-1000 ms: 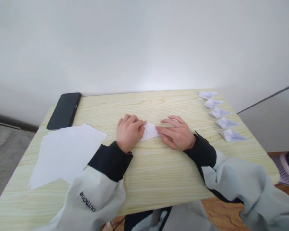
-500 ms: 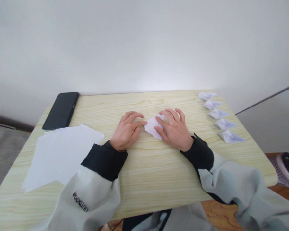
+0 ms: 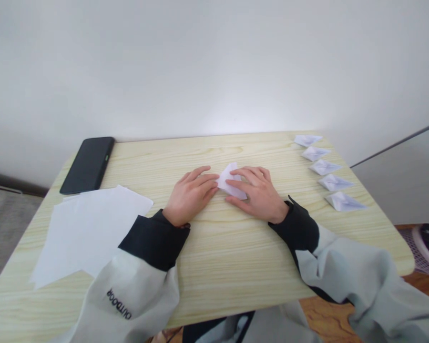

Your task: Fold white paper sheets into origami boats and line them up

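Observation:
A small piece of folded white paper point(image 3: 232, 177) lies at the middle of the table between my hands. The thumb and index finger of my left hand point(image 3: 193, 194) close together on its left tip. From the other side, my right hand point(image 3: 259, 193) grips the paper, its thumb along the near edge and its fingers over the top. My right fingers cover part of the paper's right side.
Several folded white paper boats point(image 3: 325, 166) form a line along the right edge of the wood-grain table point(image 3: 236, 267). At left lie loose white sheets point(image 3: 89, 228) and a black phone point(image 3: 88, 164). A wall point(image 3: 214, 66) rises behind. A pinkish basket point(image 3: 420, 250) stands beyond the right edge.
The folded paper has turned and its upper point now shows. My left thumb and fingers have drawn together at its left tip. The right fingers have shifted slightly left over it.

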`<state>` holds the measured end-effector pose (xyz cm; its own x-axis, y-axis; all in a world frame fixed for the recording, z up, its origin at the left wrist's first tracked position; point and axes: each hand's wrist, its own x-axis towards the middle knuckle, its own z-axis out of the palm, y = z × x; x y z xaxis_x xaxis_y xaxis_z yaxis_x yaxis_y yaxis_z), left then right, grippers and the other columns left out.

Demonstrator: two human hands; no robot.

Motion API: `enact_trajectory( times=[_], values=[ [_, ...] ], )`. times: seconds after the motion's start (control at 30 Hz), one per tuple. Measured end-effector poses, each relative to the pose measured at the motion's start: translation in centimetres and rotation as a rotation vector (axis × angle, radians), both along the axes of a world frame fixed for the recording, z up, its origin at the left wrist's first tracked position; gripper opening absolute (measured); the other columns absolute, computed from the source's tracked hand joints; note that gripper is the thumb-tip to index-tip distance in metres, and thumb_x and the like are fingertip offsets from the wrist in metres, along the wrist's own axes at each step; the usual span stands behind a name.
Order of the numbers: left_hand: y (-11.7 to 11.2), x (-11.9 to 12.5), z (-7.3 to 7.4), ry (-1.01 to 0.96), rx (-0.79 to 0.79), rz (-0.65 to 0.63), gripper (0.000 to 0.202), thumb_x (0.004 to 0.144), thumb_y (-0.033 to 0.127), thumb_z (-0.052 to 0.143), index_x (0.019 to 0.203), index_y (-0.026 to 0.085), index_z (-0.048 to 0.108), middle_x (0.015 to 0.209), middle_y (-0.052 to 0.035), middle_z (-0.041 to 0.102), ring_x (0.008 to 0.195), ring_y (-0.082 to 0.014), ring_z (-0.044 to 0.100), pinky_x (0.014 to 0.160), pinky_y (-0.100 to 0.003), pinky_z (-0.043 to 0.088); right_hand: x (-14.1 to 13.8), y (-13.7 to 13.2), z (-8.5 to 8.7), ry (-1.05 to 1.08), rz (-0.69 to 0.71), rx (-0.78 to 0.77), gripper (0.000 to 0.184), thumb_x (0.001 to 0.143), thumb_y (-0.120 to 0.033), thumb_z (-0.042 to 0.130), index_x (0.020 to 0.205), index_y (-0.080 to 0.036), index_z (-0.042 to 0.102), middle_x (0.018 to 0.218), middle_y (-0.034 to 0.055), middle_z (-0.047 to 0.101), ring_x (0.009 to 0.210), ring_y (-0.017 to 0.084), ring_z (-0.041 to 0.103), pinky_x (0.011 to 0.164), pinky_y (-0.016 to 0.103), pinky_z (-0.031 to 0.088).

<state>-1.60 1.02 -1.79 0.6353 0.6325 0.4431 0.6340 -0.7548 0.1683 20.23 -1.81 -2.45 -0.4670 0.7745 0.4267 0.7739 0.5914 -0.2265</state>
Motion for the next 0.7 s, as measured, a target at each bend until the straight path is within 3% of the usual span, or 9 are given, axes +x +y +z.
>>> enact_trajectory(
  times=[0.07,0.17,0.33,0.53,0.7],
  values=[
    [-0.1,0.1,0.1,0.013,-0.003,0.0,0.021,0.091,0.024,0.05,0.088,0.019,0.069,0.108,-0.0018,0.071,0.116,-0.0225,0.056,0.094,-0.038,0.05,0.0,0.1,-0.3,0.04,-0.007,0.016,0.024,0.09,-0.041,0.052,0.096,-0.026,0.07,0.112,0.0026,0.065,0.106,0.02,0.052,0.094,0.039,0.029],
    [-0.4,0.3,0.2,0.022,-0.022,0.01,0.021,0.092,0.025,0.048,0.092,0.019,0.069,0.108,-0.002,0.07,0.113,-0.0219,0.058,0.093,-0.037,0.049,0.2,0.4,-0.6,0.096,-0.07,0.014,0.023,0.091,-0.036,0.052,0.085,-0.026,0.071,0.098,0.0015,0.068,0.095,0.018,0.054,0.086,0.036,0.033],
    [-0.6,0.5,0.4,0.039,-0.041,0.01,0.024,0.092,0.023,0.047,0.101,0.02,0.068,0.108,-0.0034,0.07,0.114,-0.0223,0.056,0.094,-0.038,0.048,0.5,0.9,-0.5,0.204,-0.14,-0.111,0.023,0.09,-0.037,0.053,0.084,-0.024,0.07,0.091,0.0031,0.068,0.089,0.019,0.056,0.08,0.036,0.036],
    [-0.6,0.7,0.3,0.001,-0.045,-0.004,0.025,0.091,0.02,0.046,0.096,0.02,0.07,0.121,-0.004,0.064,0.127,-0.0229,0.046,0.102,-0.039,0.044,0.4,1.3,0.0,0.261,-0.171,-0.238,0.024,0.09,-0.037,0.052,0.08,-0.021,0.068,0.086,0.0039,0.067,0.086,0.02,0.057,0.079,0.035,0.037],
    [-0.6,0.9,-0.2,-0.041,-0.077,0.001,0.024,0.091,0.021,0.047,0.101,0.018,0.069,0.11,-0.0033,0.07,0.118,-0.021,0.056,0.098,-0.037,0.049,0.2,1.2,-0.1,0.227,-0.239,-0.244,0.021,0.089,-0.034,0.053,0.08,-0.021,0.066,0.084,0.0027,0.066,0.086,0.02,0.057,0.078,0.036,0.034]
  ],
)
